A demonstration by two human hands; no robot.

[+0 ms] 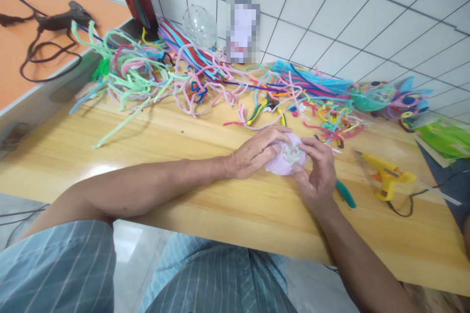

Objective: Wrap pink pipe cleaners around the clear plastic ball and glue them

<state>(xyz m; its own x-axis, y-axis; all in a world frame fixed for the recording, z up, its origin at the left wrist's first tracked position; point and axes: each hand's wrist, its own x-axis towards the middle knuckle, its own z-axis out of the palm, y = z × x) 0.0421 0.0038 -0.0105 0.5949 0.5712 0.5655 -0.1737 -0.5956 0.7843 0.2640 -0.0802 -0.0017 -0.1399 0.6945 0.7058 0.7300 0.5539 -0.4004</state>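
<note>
While both hands work at table [176,156] centre, head view shows a lilac pipe-cleaner flower [284,162] cupped between them. Left hand [257,151], at 9 o'clock of it, curls its fingers over the top edge; right hand [318,171], at 3 o'clock, pinches the pale centre piece between thumb and forefinger. Judged step: seating the centre into the flower; next move would call for steady pressure without crushing the petals. Glue gun [385,176] lies at 3 o'clock of the right hand; teal-handled pliers [345,193] just beside that wrist; loose pipe cleaners [205,78] at 12 o'clock.
</note>
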